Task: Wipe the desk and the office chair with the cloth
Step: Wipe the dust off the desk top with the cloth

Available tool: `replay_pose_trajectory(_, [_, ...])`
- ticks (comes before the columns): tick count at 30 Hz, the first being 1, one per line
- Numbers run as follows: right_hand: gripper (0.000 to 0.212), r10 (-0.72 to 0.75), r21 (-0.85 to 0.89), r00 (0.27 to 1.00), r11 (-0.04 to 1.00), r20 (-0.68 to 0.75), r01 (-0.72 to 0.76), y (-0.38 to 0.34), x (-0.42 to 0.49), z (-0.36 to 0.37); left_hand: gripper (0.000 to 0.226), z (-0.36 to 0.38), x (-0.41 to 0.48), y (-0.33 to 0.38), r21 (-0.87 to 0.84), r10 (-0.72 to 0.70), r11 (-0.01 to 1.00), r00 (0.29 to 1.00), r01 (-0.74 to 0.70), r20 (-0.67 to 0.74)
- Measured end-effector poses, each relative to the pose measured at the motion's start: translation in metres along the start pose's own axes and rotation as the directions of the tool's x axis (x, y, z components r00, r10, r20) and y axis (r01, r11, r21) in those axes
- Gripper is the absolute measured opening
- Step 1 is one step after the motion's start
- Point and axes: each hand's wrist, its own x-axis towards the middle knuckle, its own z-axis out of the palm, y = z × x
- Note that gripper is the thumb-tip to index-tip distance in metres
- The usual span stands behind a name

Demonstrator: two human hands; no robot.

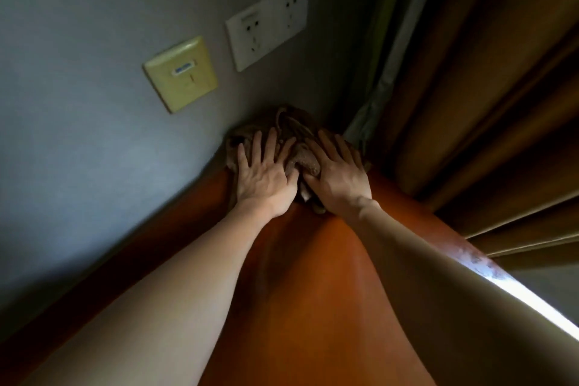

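A brown cloth (pixel 293 125) lies bunched in the far corner of the orange-brown wooden desk (pixel 300 276), pushed against the wall. My left hand (pixel 266 171) presses flat on its left part, fingers spread. My right hand (pixel 340 172) presses flat on its right part, fingers spread, beside the curtain. Both hands cover much of the cloth. The office chair is not in view.
A grey wall (pixel 94 135) runs along the desk's left side, with a yellowish wall plate (pixel 181 74) and a white double socket (pixel 268 23). Brown curtains (pixel 485 88) hang along the right. Bright light falls on the desk's right edge (pixel 513 288).
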Motion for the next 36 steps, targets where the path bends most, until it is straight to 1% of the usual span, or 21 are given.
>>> replay_pose_trajectory(3, [0.062,0.087,0.036,0.996,0.996,-0.016,-0.086,0.016,0.008,-0.004,0.064,-0.006,0.027,0.016,-0.017,0.057,0.998,0.998,-0.056,0.022])
replay_pose_trajectory(7, [0.06,0.159,0.066,0.982,0.986,-0.1,-0.153,0.038,0.004,0.0,0.065,-0.004,0.041,0.04,-0.015,0.129,0.992,0.991,-0.129,0.035])
replay_pose_trajectory(11, [0.063,0.193,0.04,0.97,0.981,-0.146,-0.189,0.042,-0.023,0.011,0.066,-0.001,0.026,0.05,0.028,0.196,0.98,0.98,-0.197,0.032])
replay_pose_trajectory(15, [0.069,0.207,-0.029,0.967,0.976,-0.146,-0.214,0.046,-0.064,0.019,0.066,0.005,-0.01,0.065,0.06,0.217,0.974,0.976,-0.218,0.016])
replay_pose_trajectory(17, [0.072,0.225,-0.051,0.965,0.971,-0.134,-0.234,0.046,-0.089,0.018,0.065,0.006,-0.032,0.073,0.053,0.234,0.97,0.972,-0.236,0.033])
replay_pose_trajectory(21, [0.071,0.238,-0.055,0.97,0.969,-0.039,-0.24,0.038,-0.145,0.016,0.068,0.006,-0.083,0.08,0.02,0.256,0.966,0.962,-0.259,0.091])
replay_pose_trajectory(24, [0.067,0.226,-0.076,0.974,0.971,-0.005,-0.225,0.041,-0.192,0.02,0.071,0.013,-0.132,0.087,0.008,0.271,0.962,0.957,-0.274,0.106])
replay_pose_trajectory(26, [0.066,0.235,-0.084,0.972,0.969,0.02,-0.232,0.034,-0.225,0.019,0.073,0.012,-0.165,0.088,-0.031,0.289,0.957,0.948,-0.288,0.13])
replay_pose_trajectory(28, [0.065,0.236,-0.08,0.972,0.969,0.018,-0.233,0.017,-0.256,0.021,0.074,0.013,-0.198,0.084,-0.052,0.297,0.955,0.943,-0.292,0.153])
replay_pose_trajectory(31, [0.064,0.251,-0.071,0.965,0.967,0.071,-0.246,-0.017,-0.313,0.027,0.076,0.013,-0.26,0.068,-0.076,0.316,0.949,0.927,-0.307,0.204])
replay_pose_trajectory(33, [0.062,0.253,-0.08,0.965,0.965,0.068,-0.248,-0.034,-0.35,0.034,0.077,0.015,-0.3,0.06,-0.08,0.326,0.945,0.918,-0.316,0.225])
replay_pose_trajectory(36, [0.054,0.255,-0.103,0.965,0.963,0.067,-0.247,-0.065,-0.404,0.045,0.076,0.018,-0.363,0.041,-0.109,0.326,0.945,0.904,-0.307,0.277])
